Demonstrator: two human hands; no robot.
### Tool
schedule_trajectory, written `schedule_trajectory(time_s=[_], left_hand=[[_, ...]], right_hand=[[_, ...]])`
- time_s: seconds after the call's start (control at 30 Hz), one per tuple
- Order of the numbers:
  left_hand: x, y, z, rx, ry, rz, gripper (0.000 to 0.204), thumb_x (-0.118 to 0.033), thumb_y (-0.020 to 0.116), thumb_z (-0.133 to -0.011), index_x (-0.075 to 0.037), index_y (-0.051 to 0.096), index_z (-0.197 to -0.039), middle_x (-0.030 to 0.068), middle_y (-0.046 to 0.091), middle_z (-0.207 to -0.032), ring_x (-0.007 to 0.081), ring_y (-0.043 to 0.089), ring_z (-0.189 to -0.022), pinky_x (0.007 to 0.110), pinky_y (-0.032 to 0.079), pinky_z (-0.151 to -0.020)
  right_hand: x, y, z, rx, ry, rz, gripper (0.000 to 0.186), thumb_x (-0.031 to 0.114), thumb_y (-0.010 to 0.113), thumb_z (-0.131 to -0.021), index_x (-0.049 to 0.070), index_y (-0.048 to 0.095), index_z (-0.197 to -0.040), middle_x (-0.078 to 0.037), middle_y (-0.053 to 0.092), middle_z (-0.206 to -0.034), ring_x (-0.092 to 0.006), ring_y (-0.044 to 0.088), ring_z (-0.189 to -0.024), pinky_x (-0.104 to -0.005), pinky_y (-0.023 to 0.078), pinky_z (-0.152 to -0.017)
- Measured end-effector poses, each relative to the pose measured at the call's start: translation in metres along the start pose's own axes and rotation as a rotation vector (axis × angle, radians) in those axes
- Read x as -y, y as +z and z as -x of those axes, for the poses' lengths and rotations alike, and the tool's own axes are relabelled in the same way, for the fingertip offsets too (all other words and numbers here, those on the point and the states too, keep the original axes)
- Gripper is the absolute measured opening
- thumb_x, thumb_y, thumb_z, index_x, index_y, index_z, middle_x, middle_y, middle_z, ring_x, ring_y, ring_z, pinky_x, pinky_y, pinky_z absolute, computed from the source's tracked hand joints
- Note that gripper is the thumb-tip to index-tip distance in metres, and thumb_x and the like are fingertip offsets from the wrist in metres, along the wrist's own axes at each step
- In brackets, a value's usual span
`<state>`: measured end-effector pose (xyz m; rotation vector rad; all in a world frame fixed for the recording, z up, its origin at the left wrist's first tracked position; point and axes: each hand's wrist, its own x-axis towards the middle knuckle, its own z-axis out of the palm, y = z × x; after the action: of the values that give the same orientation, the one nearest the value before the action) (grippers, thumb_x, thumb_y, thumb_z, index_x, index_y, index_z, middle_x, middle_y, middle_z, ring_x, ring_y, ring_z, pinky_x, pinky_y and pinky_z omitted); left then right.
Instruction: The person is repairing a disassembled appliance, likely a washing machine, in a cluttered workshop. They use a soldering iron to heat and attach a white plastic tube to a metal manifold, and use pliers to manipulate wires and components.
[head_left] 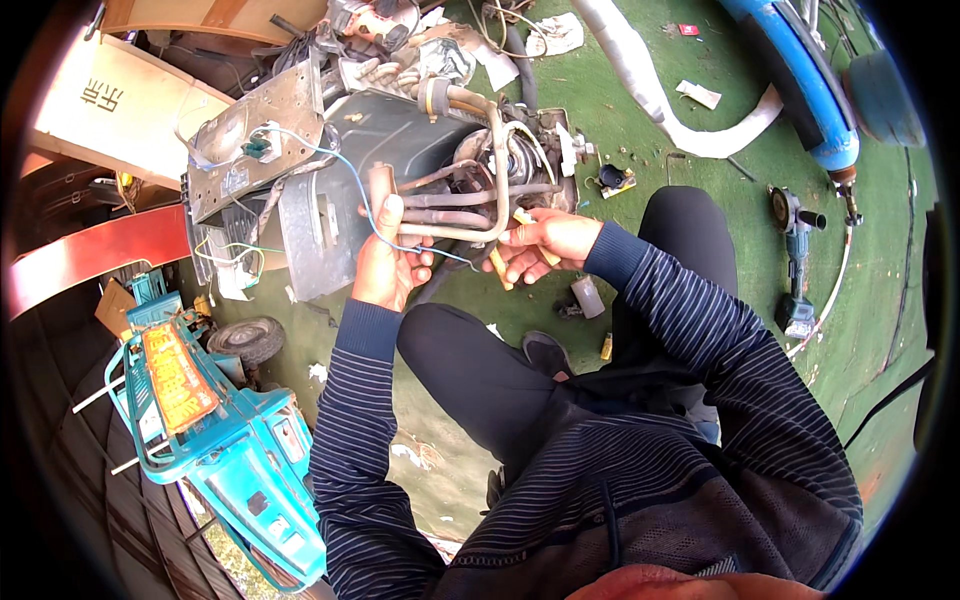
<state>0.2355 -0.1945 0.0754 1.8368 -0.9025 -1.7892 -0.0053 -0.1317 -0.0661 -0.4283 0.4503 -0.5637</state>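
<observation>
My left hand [390, 262] is closed, with a thin blue wire [362, 190] pinched at its fingers. That wire arcs from a small terminal on a metal plate [243, 150], and its loose end passes toward my right. Opposite it, my right hand [553, 243] is closed round a yellow-handled hand tool [499, 268] that looks like pliers; its jaws are hard to make out. Both hands are close to the bent metal pipes [497, 190] of a partly dismantled machine with a grey casing [385, 135]. A short brownish cylinder [381, 188] on the pipes stands just above my left thumb.
On the green floor, an angle grinder [795, 260] lies at the right, below a large blue cylinder [800, 85] and a white wrapped hose [640, 75]. Small scraps [612, 182] lie past my knee. A turquoise machine [225, 440] with a rubber wheel [247, 340] stands at the left.
</observation>
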Motion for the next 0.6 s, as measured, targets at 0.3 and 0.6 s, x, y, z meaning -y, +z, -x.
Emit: schedule_trajectory(time_s=[0.3, 0.6], left_hand=[[-0.007, 0.0, 0.002, -0.016, -0.037, -0.055, 0.069, -0.074, 0.064, -0.091, -0.01, 0.064, -0.117, 0.0035, 0.069, -0.087, 0.0142, 0.068, -0.069, 0.026, 0.051, -0.051], [-0.022, -0.002, -0.001, 0.021, -0.139, -0.067, 0.069, -0.073, 0.063, -0.092, -0.009, 0.065, -0.118, 0.0026, 0.068, -0.088, 0.0138, 0.068, -0.068, 0.025, 0.051, -0.05]], right_hand=[[-0.006, -0.014, -0.018, 0.083, -0.038, -0.089, 0.033, 0.028, 0.056, -0.108, 0.008, 0.061, -0.134, -0.009, 0.074, -0.12, -0.0122, 0.071, -0.092, -0.0253, 0.055, -0.066], [0.007, -0.033, -0.013, 0.21, 0.019, -0.167, 0.041, 0.026, 0.054, -0.11, 0.005, 0.054, -0.145, -0.015, 0.069, -0.132, -0.0137, 0.068, -0.101, -0.0261, 0.058, -0.071]])
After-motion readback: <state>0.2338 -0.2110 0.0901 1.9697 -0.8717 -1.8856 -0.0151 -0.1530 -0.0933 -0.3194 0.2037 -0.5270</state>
